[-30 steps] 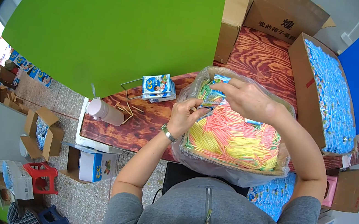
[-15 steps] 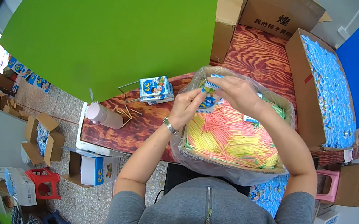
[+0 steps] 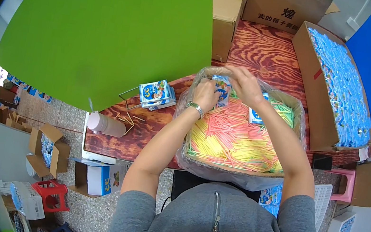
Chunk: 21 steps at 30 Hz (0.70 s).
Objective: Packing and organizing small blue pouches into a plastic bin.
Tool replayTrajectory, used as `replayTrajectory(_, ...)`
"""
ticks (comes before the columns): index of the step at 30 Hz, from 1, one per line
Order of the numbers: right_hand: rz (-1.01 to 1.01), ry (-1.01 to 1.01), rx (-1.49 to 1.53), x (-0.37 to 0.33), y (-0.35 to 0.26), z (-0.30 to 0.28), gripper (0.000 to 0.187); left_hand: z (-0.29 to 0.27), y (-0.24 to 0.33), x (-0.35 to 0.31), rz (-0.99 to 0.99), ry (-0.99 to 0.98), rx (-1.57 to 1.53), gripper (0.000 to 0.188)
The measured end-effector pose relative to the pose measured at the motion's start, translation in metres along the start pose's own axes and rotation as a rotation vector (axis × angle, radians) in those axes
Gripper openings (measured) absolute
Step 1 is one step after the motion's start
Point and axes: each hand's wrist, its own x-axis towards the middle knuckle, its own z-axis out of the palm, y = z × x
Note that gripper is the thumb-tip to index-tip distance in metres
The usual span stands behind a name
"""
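Both hands up at 12 o'clock end of bag-lined box [image 3: 234,171] of coloured sticks [image 3: 234,140]. Left hand [image 3: 206,95] & right hand [image 3: 243,82] had fingers clamped on small blue packet [image 3: 221,89], held over sticks. Second blue packet [image 3: 256,116] lay among sticks at 3 o'clock of hands. Stack of packets [image 3: 156,93] sat on wood counter [image 3: 262,48] at 9 o'clock.

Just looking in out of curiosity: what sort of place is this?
Probably a small packing workshop: a lined box of coloured sticks, an open carton packed with blue packets, and cardboard boxes around a wooden table.
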Motion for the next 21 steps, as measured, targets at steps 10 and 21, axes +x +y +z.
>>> replayTrajectory(10,0.081,0.027,-0.103,-0.042,0.02,-0.051,0.03,0.017,0.013,-0.002,-0.1,0.025,-0.007,0.016)
replayTrajectory(21,0.333,0.055,0.227,-0.065,0.013,-0.068,0.034,0.022,0.028,0.018,-0.037,-0.018,-0.671,0.009)
